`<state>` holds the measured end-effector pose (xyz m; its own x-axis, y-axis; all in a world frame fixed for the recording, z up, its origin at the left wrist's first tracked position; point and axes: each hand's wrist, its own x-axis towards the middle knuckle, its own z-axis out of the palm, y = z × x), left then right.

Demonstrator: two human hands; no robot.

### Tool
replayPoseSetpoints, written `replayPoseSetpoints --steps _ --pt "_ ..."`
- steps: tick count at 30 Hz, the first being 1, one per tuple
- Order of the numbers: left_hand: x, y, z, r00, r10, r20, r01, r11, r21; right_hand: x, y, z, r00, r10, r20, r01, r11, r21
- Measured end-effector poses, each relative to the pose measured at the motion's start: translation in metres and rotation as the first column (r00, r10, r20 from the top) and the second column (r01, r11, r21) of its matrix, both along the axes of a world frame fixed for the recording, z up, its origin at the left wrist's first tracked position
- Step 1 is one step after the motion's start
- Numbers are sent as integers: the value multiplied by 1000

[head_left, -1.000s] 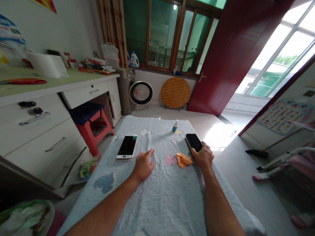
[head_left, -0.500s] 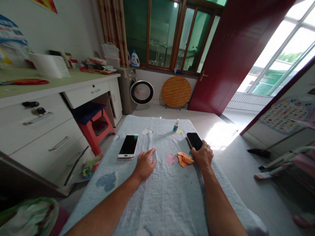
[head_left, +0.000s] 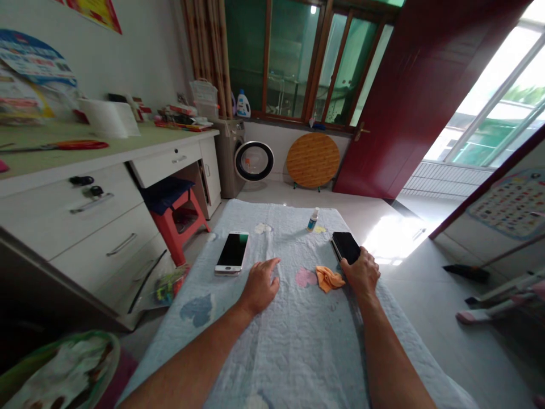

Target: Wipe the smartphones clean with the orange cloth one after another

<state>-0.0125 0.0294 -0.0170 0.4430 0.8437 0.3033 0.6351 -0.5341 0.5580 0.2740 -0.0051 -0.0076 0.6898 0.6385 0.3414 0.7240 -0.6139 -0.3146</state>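
Note:
My right hand grips the near end of a dark-screened smartphone at the right side of the cloth-covered table. What looks like a second edge shows under that phone. My left hand rests on the cloth with its fingers apart, holding nothing. Left of it lies a white smartphone, screen up, apparently on top of another flat thing. A crumpled orange cloth sits just left of my right hand. Farther back stands a small spray bottle with a white top.
To the left are a white desk and a red stool. A waste bin stands at the lower left. Behind the table are a washing machine with its round door open and a round wooden tabletop.
The whole view has shifted, so everything sits a little farther right in the picture. Both hands, the phones, the orange cloth and the bottle keep their places on the table.

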Motion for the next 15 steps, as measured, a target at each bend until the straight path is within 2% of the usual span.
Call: replayPoseSetpoints --steps 3,5,8,11,13,15 --pt "-4 0 7 1000 -11 -10 12 992 127 0 -2 1 999 11 46 -14 998 63" --pt "-10 3 15 998 42 -42 -32 975 218 -3 -5 4 993 42 108 -60 984 165" --pt "-23 12 25 958 269 -96 -226 920 319 -16 -8 7 966 176 186 -228 925 306" --pt "-36 24 30 858 492 -149 -421 838 347 -35 -9 8 898 385 214 -438 832 341" --pt "-44 31 28 792 576 -202 -496 800 336 -47 -8 7 844 496 203 -536 777 330" --pt "-50 35 25 749 610 -260 -528 786 322 -55 -8 5 805 562 190 -592 742 316"
